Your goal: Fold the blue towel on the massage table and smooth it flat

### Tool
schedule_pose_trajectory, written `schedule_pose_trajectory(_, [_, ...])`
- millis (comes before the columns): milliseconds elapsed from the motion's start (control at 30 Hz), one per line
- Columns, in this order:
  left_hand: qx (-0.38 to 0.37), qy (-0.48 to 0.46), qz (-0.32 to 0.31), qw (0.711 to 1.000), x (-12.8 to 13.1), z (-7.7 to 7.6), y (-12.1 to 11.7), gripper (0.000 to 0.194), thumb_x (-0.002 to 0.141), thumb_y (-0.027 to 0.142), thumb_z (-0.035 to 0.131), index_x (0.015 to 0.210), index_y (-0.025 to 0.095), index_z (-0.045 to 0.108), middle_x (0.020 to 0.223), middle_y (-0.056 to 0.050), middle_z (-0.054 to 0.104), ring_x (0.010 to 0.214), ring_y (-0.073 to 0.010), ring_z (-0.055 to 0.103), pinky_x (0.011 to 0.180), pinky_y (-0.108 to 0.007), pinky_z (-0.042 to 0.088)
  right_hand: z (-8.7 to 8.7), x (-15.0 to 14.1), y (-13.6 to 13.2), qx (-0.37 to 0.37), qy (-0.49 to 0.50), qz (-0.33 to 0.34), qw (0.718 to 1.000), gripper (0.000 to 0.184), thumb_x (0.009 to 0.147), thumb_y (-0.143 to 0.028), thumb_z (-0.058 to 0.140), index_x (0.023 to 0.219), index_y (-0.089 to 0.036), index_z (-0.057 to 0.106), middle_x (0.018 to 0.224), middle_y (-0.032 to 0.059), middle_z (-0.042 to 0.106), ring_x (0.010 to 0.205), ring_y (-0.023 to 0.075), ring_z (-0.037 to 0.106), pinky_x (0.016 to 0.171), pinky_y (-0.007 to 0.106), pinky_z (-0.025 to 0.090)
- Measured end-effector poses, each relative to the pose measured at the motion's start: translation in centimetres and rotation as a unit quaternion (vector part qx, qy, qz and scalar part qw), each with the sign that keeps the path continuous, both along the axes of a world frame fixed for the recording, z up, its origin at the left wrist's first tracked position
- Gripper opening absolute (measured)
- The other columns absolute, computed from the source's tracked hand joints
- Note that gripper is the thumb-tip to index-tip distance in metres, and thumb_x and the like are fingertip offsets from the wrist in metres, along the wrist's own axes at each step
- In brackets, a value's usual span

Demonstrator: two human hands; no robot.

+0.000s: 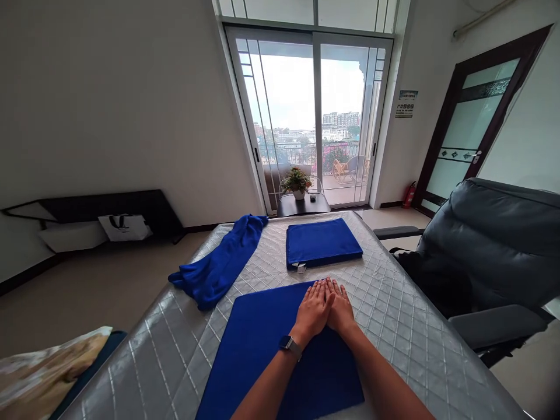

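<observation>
The flat blue towel lies under my hands on the quilted grey bed; its far edge sits just ahead of my fingertips, and its long axis seems to run away from me toward the glass door, though the near end drops out of view, so I cannot be sure; my left hand and right hand lie flat on it, palms down, side by side; my left fingers angle forward and inward to meet my right fingers near that far edge; neither hand has hold of anything, both being fully open and only pressing on the cloth; both forearms come up from the bottom of my view, converging on the towel, with a watch on my left wrist; ahead lies a folded towel, its longer side running across the bed, with a small tag at its near corner; to my left, a crumpled towel stretches diagonally toward the far end of the bed; a recliner stands on my right; a side table with a potted plant stands beyond the bed.
</observation>
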State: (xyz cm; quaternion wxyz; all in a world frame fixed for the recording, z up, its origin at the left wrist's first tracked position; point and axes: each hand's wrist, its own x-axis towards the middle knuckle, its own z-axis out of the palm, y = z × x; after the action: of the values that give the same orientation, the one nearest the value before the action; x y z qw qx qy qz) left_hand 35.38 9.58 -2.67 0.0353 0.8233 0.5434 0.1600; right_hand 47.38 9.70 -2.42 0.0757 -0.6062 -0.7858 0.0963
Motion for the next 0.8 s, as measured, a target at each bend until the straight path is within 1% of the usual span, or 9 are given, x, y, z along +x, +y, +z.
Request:
schedule_pose_trajectory(133, [-0.001, -0.001, 0.0, 1.0, 0.0, 0.5, -0.2, 0.069, 0.107, 0.054, 0.017, 0.158, 0.012, 0.036, 0.162, -0.016, 0.041, 0.154, -0.0257, 0.031, 0.126, -0.05, 0.031, 0.1, 0.0, 0.0, -0.009, -0.007, -0.005, 1.0, 0.068, 0.1, -0.027, 0.03, 0.165, -0.012, 0.017, 0.172, 0.0073, 0.005, 0.159, 0.025, 0.006, 0.128, 0.044, 0.003])
schedule_pose_trajectory(233, [0.001, -0.007, -0.006, 1.0, -0.4, 0.6, -0.3, 0.067, 0.107, 0.052, 0.016, 0.16, 0.014, 0.034, 0.163, -0.014, 0.04, 0.154, -0.0247, 0.031, 0.126, -0.049, 0.03, 0.2, 0.0, -0.1, -0.011, -0.007, -0.007, 1.0, 0.066, 0.101, -0.027, 0.028, 0.165, -0.012, 0.017, 0.172, 0.0065, 0.006, 0.159, 0.0249, 0.006, 0.128, 0.044, 0.003])
schedule_pose_trajectory(367, [-0.003, -0.004, -0.005, 1.0, -0.9, 0.5, -0.4, 0.069, 0.107, 0.053, 0.014, 0.16, 0.013, 0.034, 0.164, -0.014, 0.039, 0.154, -0.0241, 0.031, 0.127, -0.048, 0.028, 0.4, -0.1, -0.2, -0.01, -0.004, -0.011, 1.0, 0.065, 0.101, -0.026, 0.025, 0.165, -0.013, 0.017, 0.172, 0.0055, 0.009, 0.159, 0.0237, 0.007, 0.128, 0.044, 0.005])
schedule_pose_trajectory(500, [-0.004, 0.005, 0.014, 1.0, -1.5, 0.5, -0.5, 0.072, 0.106, 0.056, 0.013, 0.159, 0.013, 0.036, 0.164, -0.013, 0.039, 0.154, -0.0238, 0.03, 0.127, -0.046, 0.026, 0.5, -0.3, -0.1, -0.005, 0.0, -0.015, 1.0, 0.063, 0.105, -0.033, 0.022, 0.164, -0.014, 0.02, 0.171, 0.0063, 0.012, 0.159, 0.023, 0.009, 0.127, 0.044, 0.006])
schedule_pose_trajectory(667, [-0.018, 0.02, 0.033, 0.999, -3.3, 0.6, -0.7, 0.075, 0.105, 0.057, 0.014, 0.159, 0.01, 0.035, 0.165, -0.015, 0.035, 0.155, -0.0245, 0.028, 0.128, -0.047, 0.025, 0.7, -0.4, -0.2, 0.004, 0.015, -0.035, 0.999, 0.064, 0.105, -0.038, 0.02, 0.164, -0.013, 0.022, 0.171, 0.0055, 0.016, 0.158, 0.0211, 0.012, 0.127, 0.041, 0.006])
schedule_pose_trajectory(800, [-0.022, 0.03, 0.058, 0.998, -5.2, 0.5, -0.8, 0.077, 0.104, 0.06, 0.014, 0.159, 0.01, 0.035, 0.166, -0.014, 0.034, 0.156, -0.0252, 0.027, 0.128, -0.047, 0.024, 1.0, -0.5, -0.3, -0.001, 0.023, -0.039, 0.999, 0.066, 0.104, -0.04, 0.022, 0.164, -0.011, 0.023, 0.171, 0.0053, 0.017, 0.158, 0.0212, 0.014, 0.127, 0.041, 0.006])
